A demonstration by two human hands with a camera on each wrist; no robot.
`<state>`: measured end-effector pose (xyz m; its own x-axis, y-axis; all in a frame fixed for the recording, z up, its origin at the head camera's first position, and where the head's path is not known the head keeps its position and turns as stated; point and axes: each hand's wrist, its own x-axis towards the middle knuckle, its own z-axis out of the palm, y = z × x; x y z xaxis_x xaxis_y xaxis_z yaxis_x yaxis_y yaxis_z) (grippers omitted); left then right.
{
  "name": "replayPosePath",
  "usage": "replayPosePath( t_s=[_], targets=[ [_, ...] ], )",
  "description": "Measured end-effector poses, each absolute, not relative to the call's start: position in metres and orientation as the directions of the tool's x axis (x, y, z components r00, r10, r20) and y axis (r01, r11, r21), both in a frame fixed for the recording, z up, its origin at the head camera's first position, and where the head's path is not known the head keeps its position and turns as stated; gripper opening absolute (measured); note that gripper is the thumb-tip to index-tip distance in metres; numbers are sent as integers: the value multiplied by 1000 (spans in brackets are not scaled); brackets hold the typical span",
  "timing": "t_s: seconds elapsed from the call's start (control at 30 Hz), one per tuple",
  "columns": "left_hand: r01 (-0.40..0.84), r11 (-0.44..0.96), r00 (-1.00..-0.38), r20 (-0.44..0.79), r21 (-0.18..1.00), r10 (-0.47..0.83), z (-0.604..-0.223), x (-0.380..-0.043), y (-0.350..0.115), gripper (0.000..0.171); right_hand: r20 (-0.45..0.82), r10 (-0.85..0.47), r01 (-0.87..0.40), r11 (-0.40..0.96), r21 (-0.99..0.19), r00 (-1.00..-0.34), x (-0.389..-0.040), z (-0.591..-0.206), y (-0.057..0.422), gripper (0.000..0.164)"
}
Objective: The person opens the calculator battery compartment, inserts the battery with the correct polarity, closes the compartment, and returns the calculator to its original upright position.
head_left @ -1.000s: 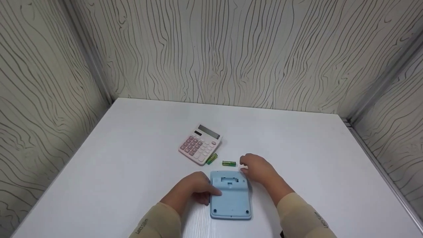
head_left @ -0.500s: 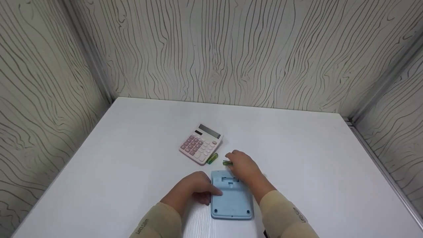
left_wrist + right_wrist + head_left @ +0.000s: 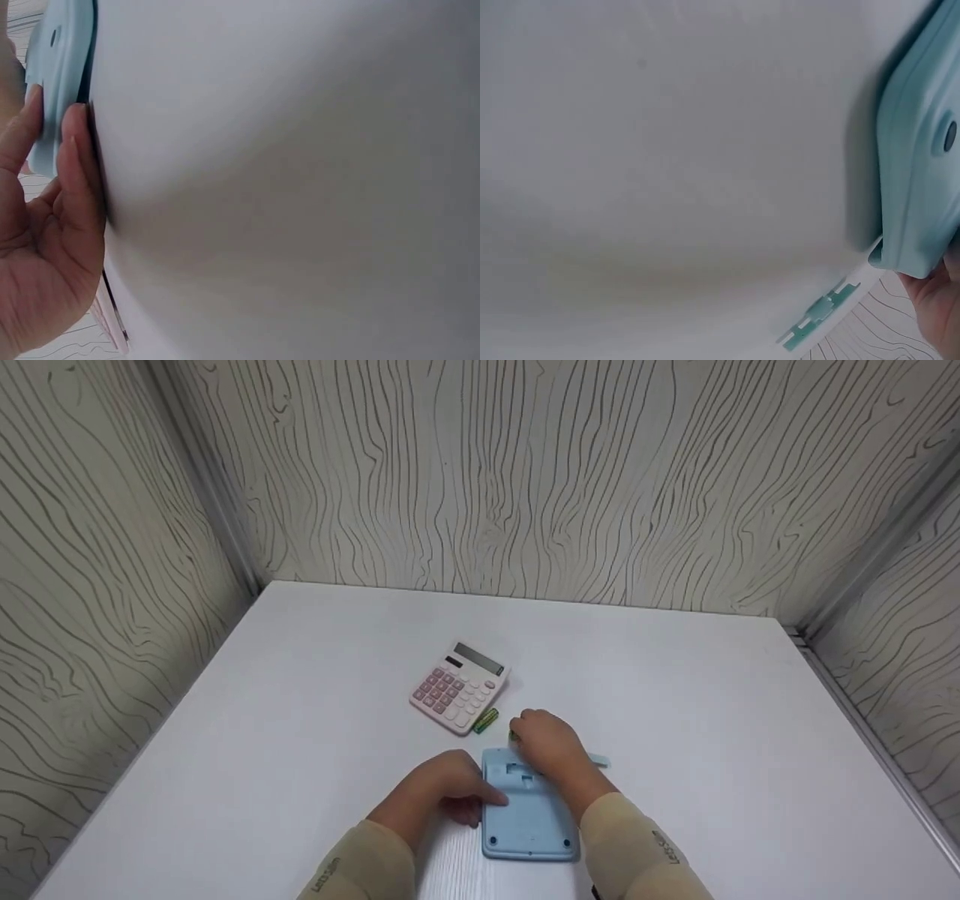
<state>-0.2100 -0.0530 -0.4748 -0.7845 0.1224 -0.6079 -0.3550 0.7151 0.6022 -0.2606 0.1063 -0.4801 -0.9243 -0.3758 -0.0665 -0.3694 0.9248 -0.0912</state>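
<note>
A light blue calculator point(image 3: 529, 817) lies face down, its battery recess point(image 3: 519, 769) uncovered near the far end. My left hand point(image 3: 448, 784) grips its left edge, thumb on the back panel and fingers under the side, as the left wrist view also shows. Just beyond the calculator's far edge, my right hand point(image 3: 549, 741) pinches a green battery point(image 3: 513, 736), mostly hidden by the fingers. A second green battery point(image 3: 486, 721) rests beside the pink calculator point(image 3: 460, 688). The small blue battery cover point(image 3: 821, 308) lies on the table right of the blue calculator.
The white table point(image 3: 697, 720) reaches back to wood-grain patterned panels point(image 3: 487, 480) on three sides. The pink calculator lies face up and turned at an angle, beyond the blue one.
My right hand has moved left from beside the blue calculator's far corner and taken hold of the nearer battery, uncovering the battery cover behind the wrist. My left hand keeps its grip.
</note>
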Motion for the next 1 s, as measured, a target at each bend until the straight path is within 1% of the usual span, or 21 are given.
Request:
replayPosePath(
  t_s=[0.13,0.33,0.53,0.67,0.83,1.0],
  targets=[
    [-353,722,-782,-611,596,122,-474,-210,-53,37,-62,-384,-381,923,-54,-921,-261,-480,104,8],
    [-328,723,-788,-599,608,146,-474,-209,-54,35,-72,-381,-381,924,-16,-922,-259,-479,103,10],
    [-327,706,-790,-592,628,160,-475,-210,-55,34,-85,-363,-360,932,-43,-928,-259,-476,104,14],
    [-325,708,-792,-590,626,158,-475,-209,-56,35,-59,-365,-362,930,-60,-929,-259,-478,107,17],
    [-336,710,-786,-599,619,151,-475,-209,-56,35,-32,-350,-342,930,-136,-936,-259,-479,111,20],
    [-335,715,-783,-603,614,151,-475,-211,-56,36,-13,-289,-271,910,-315,-957,-257,-473,116,14]
  ],
)
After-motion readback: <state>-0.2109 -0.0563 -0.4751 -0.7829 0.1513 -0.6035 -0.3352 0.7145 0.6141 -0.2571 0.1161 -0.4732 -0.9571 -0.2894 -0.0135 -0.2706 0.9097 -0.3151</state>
